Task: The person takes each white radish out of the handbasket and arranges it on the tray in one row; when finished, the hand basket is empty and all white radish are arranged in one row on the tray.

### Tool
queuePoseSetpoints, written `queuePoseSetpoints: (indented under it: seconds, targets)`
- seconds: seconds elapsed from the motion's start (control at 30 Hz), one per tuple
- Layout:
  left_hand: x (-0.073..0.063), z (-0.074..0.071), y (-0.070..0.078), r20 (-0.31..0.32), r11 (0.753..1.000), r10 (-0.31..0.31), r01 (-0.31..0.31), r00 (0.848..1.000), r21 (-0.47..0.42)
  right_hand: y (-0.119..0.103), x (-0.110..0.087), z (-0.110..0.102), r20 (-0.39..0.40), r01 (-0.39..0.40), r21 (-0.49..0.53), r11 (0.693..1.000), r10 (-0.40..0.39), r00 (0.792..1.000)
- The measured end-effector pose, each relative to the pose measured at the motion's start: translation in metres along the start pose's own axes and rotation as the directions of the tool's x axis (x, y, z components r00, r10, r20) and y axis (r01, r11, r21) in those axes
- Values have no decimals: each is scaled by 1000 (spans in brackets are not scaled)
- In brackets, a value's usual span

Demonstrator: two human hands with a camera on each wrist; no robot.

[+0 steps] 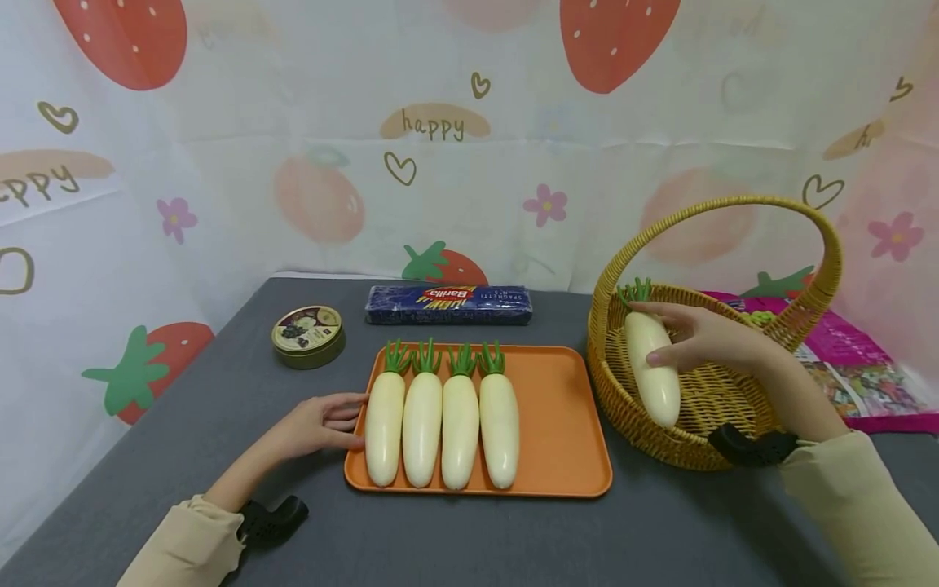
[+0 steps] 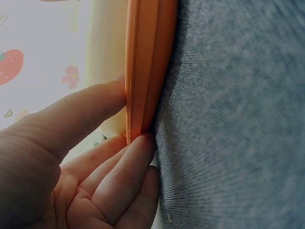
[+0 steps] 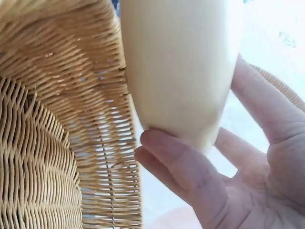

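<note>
In the head view, my right hand (image 1: 700,338) grips a white radish (image 1: 653,371) with green stalks, held tilted over the wicker basket (image 1: 612,391). The right wrist view shows the thumb and fingers around the radish's smooth pale body (image 3: 178,62), close to the basket's woven wall (image 3: 105,138). At the left edge of an orange tray (image 1: 557,424), my left hand (image 1: 323,424) holds the rim. Up close in the left wrist view, thumb and fingertips meet the tray's rim (image 2: 143,62). Several white radishes (image 1: 460,432) lie side by side on the tray's left part, stalks pointing away.
Behind the tray lies a blue Barilla spaghetti pack (image 1: 449,306). A round tin (image 1: 308,336) stands at the back left. A pink printed bag (image 1: 866,375) lies behind and right of the basket, whose tall handle (image 1: 741,201) arches over it. A patterned cloth (image 1: 440,196) hangs behind the table.
</note>
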State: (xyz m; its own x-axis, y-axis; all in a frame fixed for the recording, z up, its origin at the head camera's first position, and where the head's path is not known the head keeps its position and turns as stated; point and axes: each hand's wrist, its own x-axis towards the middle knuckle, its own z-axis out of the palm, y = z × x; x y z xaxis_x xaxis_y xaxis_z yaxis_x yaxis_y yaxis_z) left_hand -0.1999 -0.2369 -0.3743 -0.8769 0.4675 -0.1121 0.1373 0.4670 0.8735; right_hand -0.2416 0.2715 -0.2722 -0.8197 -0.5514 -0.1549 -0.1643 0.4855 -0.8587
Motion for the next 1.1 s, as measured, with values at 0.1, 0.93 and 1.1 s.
queuePoseSetpoints:
  seconds: [0.1,0.93,1.1]
  targets:
    - [1,0,0,2,1000,3,-3,1000,-2,0,-2,1,9,5,14,1000,-5,1000]
    - [2,1,0,-13,1000,-12,12,1000,22,10,-44,32,53,97,183,978,-108,993]
    - [0,1,0,-15,1000,-11,11,1000,22,7,-53,39,40,115,192,975,-125,991]
